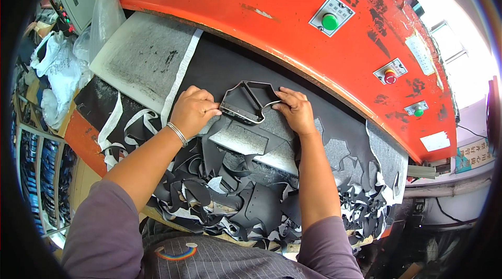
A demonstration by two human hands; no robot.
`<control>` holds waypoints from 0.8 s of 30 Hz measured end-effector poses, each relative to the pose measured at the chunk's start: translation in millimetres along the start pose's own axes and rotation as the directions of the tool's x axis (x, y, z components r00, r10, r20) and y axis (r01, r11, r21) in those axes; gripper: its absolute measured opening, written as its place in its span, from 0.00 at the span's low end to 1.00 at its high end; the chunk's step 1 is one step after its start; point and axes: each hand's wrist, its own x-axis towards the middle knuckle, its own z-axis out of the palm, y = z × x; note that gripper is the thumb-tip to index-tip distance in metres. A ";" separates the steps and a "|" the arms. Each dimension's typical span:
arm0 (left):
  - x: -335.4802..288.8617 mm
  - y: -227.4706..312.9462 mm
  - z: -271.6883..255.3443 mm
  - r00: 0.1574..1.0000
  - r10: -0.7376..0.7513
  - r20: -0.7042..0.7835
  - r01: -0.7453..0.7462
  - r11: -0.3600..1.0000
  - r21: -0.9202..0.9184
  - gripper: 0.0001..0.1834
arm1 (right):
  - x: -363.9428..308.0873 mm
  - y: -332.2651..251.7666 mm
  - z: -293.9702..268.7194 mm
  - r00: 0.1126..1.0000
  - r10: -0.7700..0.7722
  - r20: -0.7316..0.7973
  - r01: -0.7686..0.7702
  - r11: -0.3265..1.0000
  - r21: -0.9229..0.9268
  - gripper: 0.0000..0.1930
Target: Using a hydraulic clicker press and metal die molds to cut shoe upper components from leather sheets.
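A metal cutting die (250, 102), an outline of thin steel walls with a crossbar, lies on a sheet of black leather-like material (214, 64). My left hand (194, 110) pinches the die's left corner between thumb and fingers. At its right edge, my right hand (294, 109) grips the die wall, thumb below and fingers above. Below the die, the black sheet has cut-out gaps that show the grey-white layer (238, 140) underneath. A bangle circles my left wrist.
An orange-red machine beam (251, 17) spans the far side, with a green button (330, 21) and a red knob (390, 76). Black offcuts (261, 206) pile along the near edge. A worn grey-white pad (141, 54) lies at left, near plastic bags (60, 70) and a rack (44, 179).
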 end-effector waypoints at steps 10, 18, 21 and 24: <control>6.9 13.8 13.1 0.998 0.055 -0.026 -0.055 0.998 0.019 0.07 | -2.2 23.3 -3.8 0.998 -0.028 -0.063 0.033 0.997 0.070 0.18; 13.2 34.8 25.2 0.990 -0.001 0.138 -0.028 0.977 0.210 0.20 | -8.0 53.5 -31.1 0.996 0.020 0.086 -0.050 0.933 0.356 0.19; 18.0 42.7 29.2 0.964 -0.066 0.257 0.014 0.979 0.201 0.16 | -13.4 54.3 -33.4 0.999 -0.027 0.046 0.014 0.966 0.259 0.19; 24.4 49.5 38.9 0.947 -0.065 0.314 -0.002 0.978 0.208 0.13 | -16.3 61.4 -30.8 0.998 -0.047 -0.039 0.053 0.985 0.167 0.19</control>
